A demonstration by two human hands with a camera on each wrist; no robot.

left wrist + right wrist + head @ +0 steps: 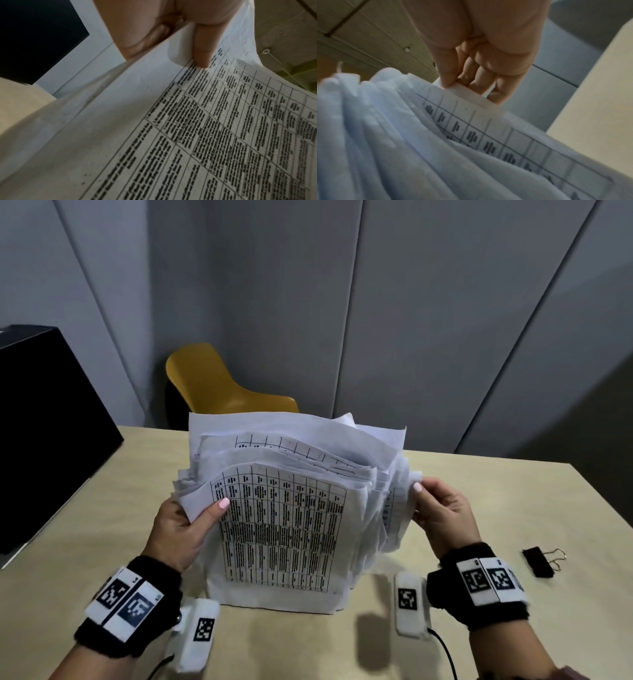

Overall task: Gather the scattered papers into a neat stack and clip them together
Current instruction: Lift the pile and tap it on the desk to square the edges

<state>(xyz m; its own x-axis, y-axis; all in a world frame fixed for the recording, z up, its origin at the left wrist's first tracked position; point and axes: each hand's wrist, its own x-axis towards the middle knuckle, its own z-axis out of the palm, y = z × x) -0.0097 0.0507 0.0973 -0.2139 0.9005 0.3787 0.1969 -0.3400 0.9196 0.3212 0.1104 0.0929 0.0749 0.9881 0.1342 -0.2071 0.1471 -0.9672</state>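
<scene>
A loose stack of white papers (284, 529) printed with tables stands on its lower edge on the beige table (479, 498), its upper edges fanned and uneven. My left hand (185, 525) grips the stack's left side, thumb on the front sheet (202, 58). My right hand (442, 515) pinches the right side, thumb in front and fingers behind the sheets (471, 81). A black binder clip (539, 561) with metal handles lies on the table to the right of my right wrist, apart from both hands.
A yellow chair (219, 385) stands behind the table's far edge. A black box (41, 433) sits at the table's left. Grey wall panels (411, 302) close off the back.
</scene>
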